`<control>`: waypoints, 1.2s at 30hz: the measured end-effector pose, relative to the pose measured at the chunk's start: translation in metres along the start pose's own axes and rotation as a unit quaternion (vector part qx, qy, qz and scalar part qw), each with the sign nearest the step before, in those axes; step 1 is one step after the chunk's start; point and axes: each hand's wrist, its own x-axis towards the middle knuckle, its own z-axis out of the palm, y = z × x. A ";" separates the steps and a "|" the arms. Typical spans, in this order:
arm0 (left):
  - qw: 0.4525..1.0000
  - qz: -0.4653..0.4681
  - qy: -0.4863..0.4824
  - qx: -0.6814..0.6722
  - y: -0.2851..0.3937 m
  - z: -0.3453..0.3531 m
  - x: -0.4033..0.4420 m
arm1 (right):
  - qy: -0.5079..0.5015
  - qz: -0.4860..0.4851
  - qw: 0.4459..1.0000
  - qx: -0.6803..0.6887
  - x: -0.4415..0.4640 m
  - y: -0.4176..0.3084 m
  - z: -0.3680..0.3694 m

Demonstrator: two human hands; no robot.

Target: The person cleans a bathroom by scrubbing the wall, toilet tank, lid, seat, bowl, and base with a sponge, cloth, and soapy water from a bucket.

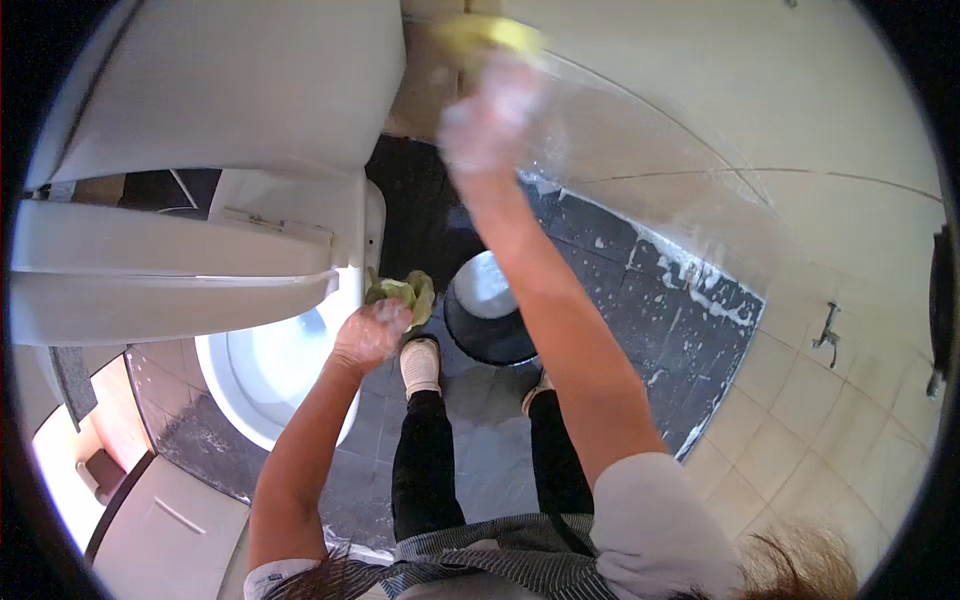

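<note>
My right hand, smeared by motion and whitened with suds, reaches up to the tiled wall. Its palm side presses a yellow sponge, also blurred, against the tiles. Beside the toilet bowl, my left hand is closed round a crumpled yellow-green cloth, with foam on the fingers. A black bucket stands on the floor between the two arms, partly hidden by my right forearm. Whitish, sudsy water shows inside it.
At left stands a white toilet, its lid and seat raised. White foam streaks the dark floor tiles along the wall. A metal tap juts from the right wall. My feet are close to the bucket.
</note>
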 end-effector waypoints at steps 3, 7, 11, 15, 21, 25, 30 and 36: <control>0.999 -0.022 -0.028 -0.001 0.005 -0.004 0.006 | -0.084 0.027 0.996 0.033 0.006 -0.015 0.005; 0.998 -0.037 -0.042 -0.022 0.005 -0.002 0.005 | -0.133 -0.026 0.988 -0.068 0.010 0.052 -0.104; 1.000 -0.005 -0.013 0.014 0.001 0.003 0.005 | -0.021 0.177 0.983 -0.048 -0.020 0.179 -0.243; 1.000 -0.003 -0.024 0.008 0.002 -0.001 0.007 | 0.006 0.090 0.977 -0.192 -0.026 0.177 -0.234; 1.000 0.003 0.002 0.028 0.001 0.005 0.007 | -0.223 0.185 0.939 0.184 -0.037 0.045 0.005; 0.999 0.002 0.010 0.033 0.003 0.004 0.008 | -0.278 -0.010 0.960 0.038 -0.044 0.048 0.023; 1.000 -0.008 -0.021 -0.008 -0.003 0.009 0.007 | -0.209 0.170 0.961 -0.063 -0.059 0.152 -0.157; 1.000 0.014 0.012 -0.004 0.000 -0.001 0.009 | -0.253 0.051 0.960 -0.110 -0.087 0.174 -0.123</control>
